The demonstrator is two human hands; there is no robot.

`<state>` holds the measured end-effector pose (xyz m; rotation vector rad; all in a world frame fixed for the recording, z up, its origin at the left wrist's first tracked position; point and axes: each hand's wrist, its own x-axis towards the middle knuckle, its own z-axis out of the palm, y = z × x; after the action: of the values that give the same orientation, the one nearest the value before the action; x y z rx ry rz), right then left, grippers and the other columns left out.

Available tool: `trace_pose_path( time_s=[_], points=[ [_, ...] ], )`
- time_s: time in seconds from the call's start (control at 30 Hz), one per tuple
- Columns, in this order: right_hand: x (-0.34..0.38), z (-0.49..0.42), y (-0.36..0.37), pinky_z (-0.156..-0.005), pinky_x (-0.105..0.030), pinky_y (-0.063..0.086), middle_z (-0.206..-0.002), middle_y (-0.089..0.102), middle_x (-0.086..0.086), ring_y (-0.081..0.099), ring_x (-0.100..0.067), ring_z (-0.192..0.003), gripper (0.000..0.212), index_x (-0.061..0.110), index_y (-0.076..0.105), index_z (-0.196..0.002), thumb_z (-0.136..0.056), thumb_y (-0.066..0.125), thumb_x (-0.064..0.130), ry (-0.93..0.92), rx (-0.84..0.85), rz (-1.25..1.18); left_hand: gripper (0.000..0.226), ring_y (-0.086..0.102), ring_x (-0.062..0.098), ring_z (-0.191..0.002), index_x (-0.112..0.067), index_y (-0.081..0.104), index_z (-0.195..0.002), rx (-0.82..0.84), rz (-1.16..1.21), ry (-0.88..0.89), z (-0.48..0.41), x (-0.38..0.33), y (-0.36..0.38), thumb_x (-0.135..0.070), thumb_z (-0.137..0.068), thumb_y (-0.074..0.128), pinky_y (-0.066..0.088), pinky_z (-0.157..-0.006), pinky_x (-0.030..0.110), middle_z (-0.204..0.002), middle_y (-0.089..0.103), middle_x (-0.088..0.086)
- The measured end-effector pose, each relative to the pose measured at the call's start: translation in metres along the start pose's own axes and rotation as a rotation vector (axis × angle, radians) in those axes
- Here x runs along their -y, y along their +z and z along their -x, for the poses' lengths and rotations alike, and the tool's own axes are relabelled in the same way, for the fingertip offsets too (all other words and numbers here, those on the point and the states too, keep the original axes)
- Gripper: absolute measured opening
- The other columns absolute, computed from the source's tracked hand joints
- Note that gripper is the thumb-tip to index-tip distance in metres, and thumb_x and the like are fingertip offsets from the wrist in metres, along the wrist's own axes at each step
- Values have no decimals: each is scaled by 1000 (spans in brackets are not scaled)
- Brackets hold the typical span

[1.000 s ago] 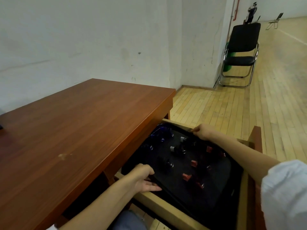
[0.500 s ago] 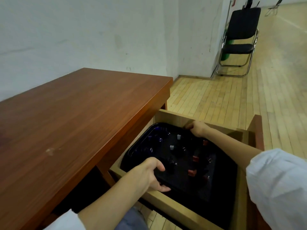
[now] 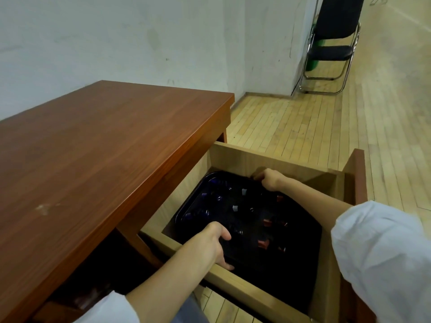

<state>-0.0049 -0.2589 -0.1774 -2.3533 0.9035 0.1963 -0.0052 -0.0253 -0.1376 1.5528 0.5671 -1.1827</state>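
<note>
1. A black tray [image 3: 298, 234] lies inside the open drawer [image 3: 268, 159] of a brown wooden desk [image 3: 105, 148], and it fills most of the drawer's floor
2. The left hand [image 3: 210, 243] grips the tray's near edge. Its fingers [image 3: 224, 234] are curled over the rim from above, and its thumb points along the rim, just beside the drawer's pale near wall
3. The right hand [image 3: 268, 180] grips the opposite, far edge of the tray, with its fingers curled down round the rim, close against the drawer's far wall. Whether the fingertips reach under the tray is hidden
4. Both forearms reach down into the drawer, and a white sleeve [image 3: 384, 264] covers the right upper arm
5. Small loose pieces are scattered over the tray between the two hands: red pieces [image 3: 263, 244] towards the right, silver pieces [image 3: 244, 191] in the middle and blue pieces [image 3: 219, 198] towards the desk. They are too dark and small to tell what they are
6. I cannot tell whether the tray rests flat on the drawer's floor or is raised off it
7. The drawer's dark red-brown front panel [image 3: 359, 178] stands at the right
8. Further back, a black folding chair [image 3: 331, 43] stands on the pale wooden floor [image 3: 303, 124] by the white wall [image 3: 140, 38]
</note>
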Motion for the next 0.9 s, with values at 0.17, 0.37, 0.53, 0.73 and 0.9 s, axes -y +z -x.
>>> trace_pose_path(
  time_s=[0.17,0.37,0.53,0.73,0.9],
  points=[
    [-3,0,5,-97,-33,44,-131,53,-14,50,-28,-119,42,7,53,-127,-88,39,-2,23,19,3,69,16,47,-137,-3,12,-146,-5,64,33,8,4,2,12,-87,42,15,-111,61,-152,12,25],
    [3,16,0,-95,-32,43,-131,52,-13,49,-28,-120,43,8,48,-130,-89,43,-1,15,45,-37,65,18,46,-138,0,15,-145,-7,-33,6,-2,4,0,7,-88,45,13,-113,57,-151,16,27],
    [7,59,-37,-88,-26,42,-127,56,-8,53,-24,-115,37,8,55,-124,-88,53,5,-35,-44,-191,62,40,38,-125,-4,27,-141,-103,-266,250,12,8,13,-3,-84,52,35,-107,46,-142,33,20],
    [-32,161,-98,-56,-24,51,-90,62,-10,59,-16,-69,22,6,58,-110,-92,54,18,90,-399,-707,46,46,18,-111,-17,38,-137,77,-858,933,72,35,72,-24,-93,49,43,-82,23,-140,30,6],
    [-83,237,-57,-63,-32,51,-80,59,-7,59,-19,-71,20,4,57,-102,-93,50,20,215,-649,-743,40,44,17,-123,-17,48,-132,353,-1221,1346,121,84,107,-28,-93,52,40,-101,33,-137,41,0]
  ],
)
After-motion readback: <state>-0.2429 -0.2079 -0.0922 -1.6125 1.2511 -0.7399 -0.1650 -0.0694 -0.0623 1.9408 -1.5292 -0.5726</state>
